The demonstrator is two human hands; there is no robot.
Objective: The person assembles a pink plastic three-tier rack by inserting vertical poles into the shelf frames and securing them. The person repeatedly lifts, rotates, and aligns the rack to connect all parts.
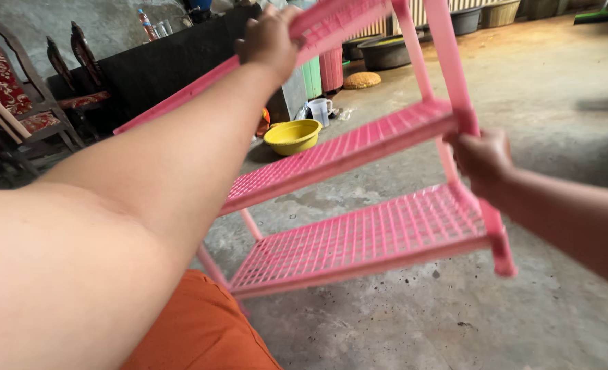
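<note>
Bare concrete floor (pixel 551 96) lies open to our right. We hold a pink plastic rack (pixel 359 240), three slatted shelves, tilted above it: left hand (pixel 271 40) closed on the top shelf's edge, right hand (pixel 483 161) closed around a corner post. Yellow basin (pixel 292 135) and wooden chairs (pixel 16 96) stand beyond.

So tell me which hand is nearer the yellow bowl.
Left. The left hand grips the pink rack's top shelf, above the yellow bowl; the right hand holds a post farther right.
</note>
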